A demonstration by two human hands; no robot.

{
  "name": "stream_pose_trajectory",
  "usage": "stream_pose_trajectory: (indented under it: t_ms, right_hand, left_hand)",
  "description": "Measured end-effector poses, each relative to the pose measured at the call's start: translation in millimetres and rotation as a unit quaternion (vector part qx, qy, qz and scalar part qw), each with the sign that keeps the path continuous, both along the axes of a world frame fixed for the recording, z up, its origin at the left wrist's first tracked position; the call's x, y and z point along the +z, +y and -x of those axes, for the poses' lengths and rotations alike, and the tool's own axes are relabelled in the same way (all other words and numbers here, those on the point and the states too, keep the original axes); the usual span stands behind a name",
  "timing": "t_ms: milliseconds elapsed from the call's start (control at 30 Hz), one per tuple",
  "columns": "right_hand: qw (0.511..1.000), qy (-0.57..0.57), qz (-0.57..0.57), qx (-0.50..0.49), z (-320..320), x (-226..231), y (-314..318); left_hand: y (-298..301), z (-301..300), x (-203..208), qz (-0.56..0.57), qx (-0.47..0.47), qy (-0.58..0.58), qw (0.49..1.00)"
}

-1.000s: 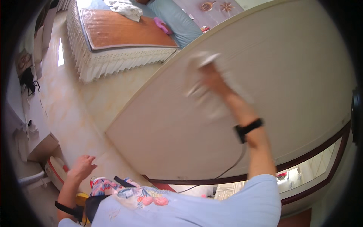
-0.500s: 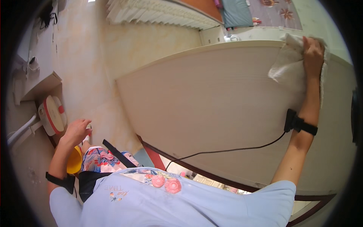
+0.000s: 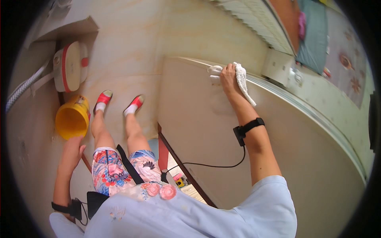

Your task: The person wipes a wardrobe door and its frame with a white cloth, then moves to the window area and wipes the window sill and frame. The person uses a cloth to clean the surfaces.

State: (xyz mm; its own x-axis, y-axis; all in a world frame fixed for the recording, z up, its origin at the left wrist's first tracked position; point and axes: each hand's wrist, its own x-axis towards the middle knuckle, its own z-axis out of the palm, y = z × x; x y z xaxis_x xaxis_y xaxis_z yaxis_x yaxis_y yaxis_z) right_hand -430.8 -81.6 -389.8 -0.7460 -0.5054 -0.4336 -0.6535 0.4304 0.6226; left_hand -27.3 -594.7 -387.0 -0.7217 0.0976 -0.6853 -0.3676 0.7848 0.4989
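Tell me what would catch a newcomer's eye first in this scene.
Probably the right hand pressing a white cloth against the far edge of the big pale tabletop. Next, the bright yellow bucket on the floor at left, just above the empty left hand, with red slippers nearby.

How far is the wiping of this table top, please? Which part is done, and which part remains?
Done: cannot tell, since the pale table top shows no visible dirt or wet trace anywhere. In hand: the right hand presses a white cloth at the far corner edge. The left hand hangs free near a yellow bucket. Left: not visible either.
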Motion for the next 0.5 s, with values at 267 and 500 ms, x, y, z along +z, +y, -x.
stream_pose_trajectory:
  t_ms: [267, 500]
  right_hand:
    - [0.982, -0.146, -0.102, -0.062, 10, -250, -41]
    - [0.954, -0.209, -0.199, -0.081, 20, -471, -55]
  left_hand:
    - [-2, -183, -20, 0.084, 0.254, -0.320, 0.909]
    - [69, -207, -81, 0.010, 0.349, -0.429, 0.833]
